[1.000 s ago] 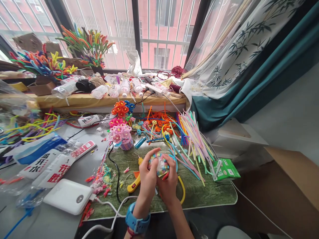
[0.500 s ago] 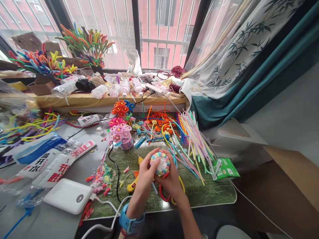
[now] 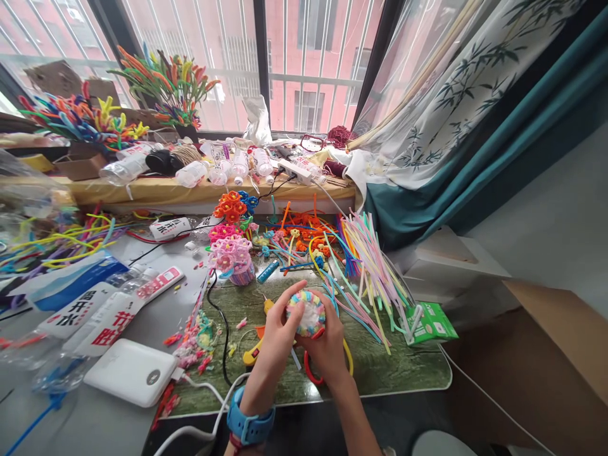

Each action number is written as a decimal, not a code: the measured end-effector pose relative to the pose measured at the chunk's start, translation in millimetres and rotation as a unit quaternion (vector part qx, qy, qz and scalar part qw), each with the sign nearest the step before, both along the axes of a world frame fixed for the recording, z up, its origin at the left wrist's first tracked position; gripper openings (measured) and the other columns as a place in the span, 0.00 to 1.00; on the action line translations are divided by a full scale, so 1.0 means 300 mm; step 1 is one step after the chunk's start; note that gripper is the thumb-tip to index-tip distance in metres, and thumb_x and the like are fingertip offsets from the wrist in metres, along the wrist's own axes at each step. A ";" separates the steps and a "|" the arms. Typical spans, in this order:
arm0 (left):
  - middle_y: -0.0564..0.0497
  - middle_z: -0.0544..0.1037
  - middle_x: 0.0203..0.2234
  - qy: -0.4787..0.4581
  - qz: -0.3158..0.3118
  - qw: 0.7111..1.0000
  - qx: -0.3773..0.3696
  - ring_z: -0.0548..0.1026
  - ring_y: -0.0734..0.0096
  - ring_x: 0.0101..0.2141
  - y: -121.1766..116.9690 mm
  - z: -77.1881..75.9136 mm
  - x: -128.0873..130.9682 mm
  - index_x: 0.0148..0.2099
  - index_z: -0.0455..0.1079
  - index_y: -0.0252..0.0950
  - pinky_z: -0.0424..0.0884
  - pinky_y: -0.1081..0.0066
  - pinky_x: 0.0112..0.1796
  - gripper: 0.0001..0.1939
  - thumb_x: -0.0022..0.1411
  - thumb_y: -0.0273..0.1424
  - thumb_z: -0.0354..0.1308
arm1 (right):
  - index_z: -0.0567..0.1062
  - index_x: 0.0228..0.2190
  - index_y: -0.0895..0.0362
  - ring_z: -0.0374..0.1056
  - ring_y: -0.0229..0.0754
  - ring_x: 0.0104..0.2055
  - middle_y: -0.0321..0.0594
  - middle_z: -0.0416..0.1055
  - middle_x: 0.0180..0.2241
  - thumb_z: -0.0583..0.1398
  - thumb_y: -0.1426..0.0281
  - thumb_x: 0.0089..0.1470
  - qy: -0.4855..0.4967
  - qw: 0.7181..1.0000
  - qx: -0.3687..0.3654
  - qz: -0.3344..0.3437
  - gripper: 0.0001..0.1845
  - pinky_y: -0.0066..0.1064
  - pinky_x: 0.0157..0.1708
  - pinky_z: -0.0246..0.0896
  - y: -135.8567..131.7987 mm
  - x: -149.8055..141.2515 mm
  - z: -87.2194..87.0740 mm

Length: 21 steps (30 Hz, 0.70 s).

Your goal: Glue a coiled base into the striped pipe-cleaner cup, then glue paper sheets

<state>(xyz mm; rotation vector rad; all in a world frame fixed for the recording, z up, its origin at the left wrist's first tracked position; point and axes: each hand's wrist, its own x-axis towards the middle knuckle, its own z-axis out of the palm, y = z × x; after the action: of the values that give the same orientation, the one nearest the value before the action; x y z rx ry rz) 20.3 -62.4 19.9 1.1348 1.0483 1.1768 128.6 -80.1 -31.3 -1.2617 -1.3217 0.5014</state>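
My left hand [image 3: 279, 329] and my right hand [image 3: 327, 342] are closed around a small round pot [image 3: 311, 313] wound from pastel fuzzy stems, with white stuffing at its top. The left thumb presses on the white middle, and the right fingers wrap its far and near sides. Beneath my hands lie scissors [image 3: 310, 372] with red and yellow handles, partly hidden. A yellow glue gun [image 3: 251, 353] rests beside my left wrist, mostly covered by that hand. My left wrist wears a blue watch [image 3: 251, 425].
Pipe cleaner bundles [image 3: 373, 272] lie at the right, near a green box [image 3: 430, 323]. Pipe cleaner flowers [image 3: 230, 250] stand in a striped pot behind my hands. A white power bank [image 3: 130, 372] with a cable and plastic bottles [image 3: 97, 326] lie left. A black cord [image 3: 223, 329] crosses the mat.
The pot and both hands stay almost in place. The pot is tilted very slightly, and my right hand has shifted a little around it.
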 end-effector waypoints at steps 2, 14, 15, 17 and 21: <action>0.45 0.78 0.53 0.004 0.005 1.000 0.006 0.74 0.55 0.52 -0.001 0.005 0.003 0.56 0.74 0.37 0.69 0.65 0.52 0.23 0.61 0.41 0.60 | 0.70 0.52 0.52 0.71 0.55 0.51 0.45 0.74 0.49 0.69 0.65 0.43 -0.006 1.000 0.005 -0.007 0.33 0.49 0.50 0.68 -0.002 -0.002 0.002; 0.50 0.80 0.40 0.084 0.058 0.993 0.051 0.76 0.64 0.39 -0.016 0.032 0.038 0.45 0.75 0.37 0.70 0.69 0.41 0.13 0.61 0.34 0.54 | 0.66 0.54 0.52 0.71 0.54 0.52 0.47 0.74 0.50 0.65 0.64 0.49 -0.091 0.993 0.067 -0.037 0.31 0.51 0.52 0.67 -0.012 -0.006 -0.008; 0.49 0.80 0.40 0.084 0.055 0.994 0.051 0.76 0.64 0.40 -0.015 0.031 0.036 0.45 0.75 0.37 0.70 0.69 0.41 0.13 0.61 0.34 0.54 | 0.66 0.54 0.52 0.71 0.54 0.52 0.47 0.74 0.50 0.65 0.64 0.49 -0.093 0.993 0.066 -0.037 0.31 0.50 0.51 0.67 -0.013 -0.005 -0.005; 0.49 0.80 0.43 0.072 0.036 0.996 0.043 0.76 0.62 0.42 -0.014 0.024 0.028 0.47 0.74 0.37 0.70 0.68 0.43 0.14 0.62 0.36 0.55 | 0.66 0.53 0.52 0.71 0.54 0.51 0.46 0.73 0.49 0.66 0.63 0.48 -0.084 0.994 0.059 -0.039 0.31 0.49 0.50 0.68 -0.015 -0.005 0.004; 0.47 0.76 0.53 0.006 0.000 1.000 0.019 0.74 0.58 0.51 -0.015 -0.005 0.014 0.56 0.71 0.40 0.71 0.67 0.48 0.23 0.60 0.41 0.61 | 0.65 0.51 0.53 0.70 0.53 0.48 0.45 0.71 0.47 0.68 0.61 0.46 -0.059 0.996 0.034 -0.061 0.32 0.46 0.46 0.68 -0.017 -0.013 0.024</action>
<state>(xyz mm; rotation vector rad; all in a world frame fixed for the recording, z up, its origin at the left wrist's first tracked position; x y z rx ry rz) 24.5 -66.8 18.5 1.1729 1.0389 1.1955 124.7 -85.1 -24.2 -1.3219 -1.3390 0.2987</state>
